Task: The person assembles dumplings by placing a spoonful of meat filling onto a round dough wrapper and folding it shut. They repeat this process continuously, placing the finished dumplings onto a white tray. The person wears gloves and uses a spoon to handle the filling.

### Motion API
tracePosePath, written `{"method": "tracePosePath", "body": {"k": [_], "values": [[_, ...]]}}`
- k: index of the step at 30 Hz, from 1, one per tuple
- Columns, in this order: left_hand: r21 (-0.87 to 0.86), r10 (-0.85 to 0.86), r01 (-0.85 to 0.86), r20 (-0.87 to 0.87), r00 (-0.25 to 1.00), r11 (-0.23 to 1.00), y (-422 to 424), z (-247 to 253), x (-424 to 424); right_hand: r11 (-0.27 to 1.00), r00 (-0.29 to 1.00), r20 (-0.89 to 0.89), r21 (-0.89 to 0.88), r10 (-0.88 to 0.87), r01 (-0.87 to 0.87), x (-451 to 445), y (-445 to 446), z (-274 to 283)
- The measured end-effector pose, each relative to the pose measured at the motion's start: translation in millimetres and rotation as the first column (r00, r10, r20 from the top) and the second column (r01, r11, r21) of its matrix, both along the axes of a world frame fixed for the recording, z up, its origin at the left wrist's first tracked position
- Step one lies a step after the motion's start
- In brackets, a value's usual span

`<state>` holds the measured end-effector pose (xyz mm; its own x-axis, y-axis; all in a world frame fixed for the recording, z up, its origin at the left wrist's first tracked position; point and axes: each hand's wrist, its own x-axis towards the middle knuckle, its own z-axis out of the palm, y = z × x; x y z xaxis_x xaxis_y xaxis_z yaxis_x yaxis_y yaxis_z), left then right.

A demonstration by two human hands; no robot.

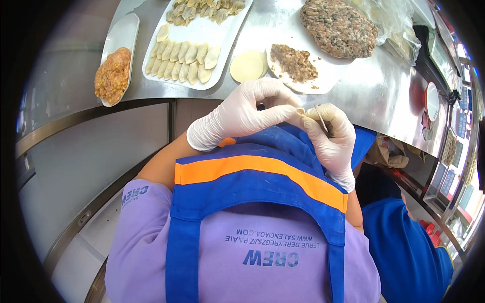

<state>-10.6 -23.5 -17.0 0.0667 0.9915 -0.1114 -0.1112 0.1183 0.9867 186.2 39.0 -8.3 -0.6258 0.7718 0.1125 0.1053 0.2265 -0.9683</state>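
Observation:
My left hand (254, 108), in a white glove, pinches a dumpling (300, 111) between thumb and fingers in front of the table edge. Most of the dumpling is hidden by the fingers. My right hand (335, 132), gloved too, grips a thin metal tool (321, 118), perhaps a filling spatula, while its thumb and fingertip meet the dumpling's edge. Just beyond the left hand lie round dough wrappers (247, 66). To their right is a white plate (322, 85) with brown minced filling (294, 63).
A white tray (189, 33) carries rows of folded dumplings (184, 60). Orange filling (113, 77) sits in a narrow dish (121, 34) at far left. A big slab of minced meat (339, 28) lies behind the plate, near plastic bags (394, 22). Another person's blue garment (401, 246) shows at right.

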Motion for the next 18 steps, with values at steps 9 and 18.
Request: {"method": "tracePosePath", "body": {"k": [9,18], "values": [[0.425,0.161,-0.016,-0.307,0.938,0.905,8,1,-4,0.958,0.999,0.039,-0.286,-0.006,0.016,3,6,16],[0.634,0.441,0.191,-0.694,0.569,0.75,14,-7,-11,0.952,0.871,0.459,0.148,0.174,-0.268,16,41,44]]}}
